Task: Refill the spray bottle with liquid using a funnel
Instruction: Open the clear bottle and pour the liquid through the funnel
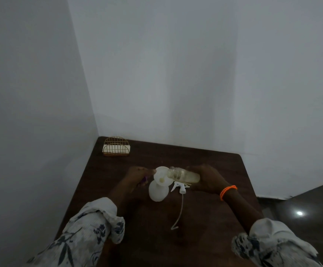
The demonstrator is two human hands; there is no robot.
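A white spray bottle stands upright on the dark wooden table with a white funnel seated in its neck. My right hand grips a clear plastic bottle of pale yellowish liquid, tipped on its side with its open mouth over the funnel. My left hand pinches the funnel's left rim; something small and purple shows under its fingers. The white spray head with its long dip tube lies on the table just right of the spray bottle.
A gold wire holder with white napkins stands in the table's far left corner. White walls close in behind and to the left. Dark floor lies beyond the table's right edge.
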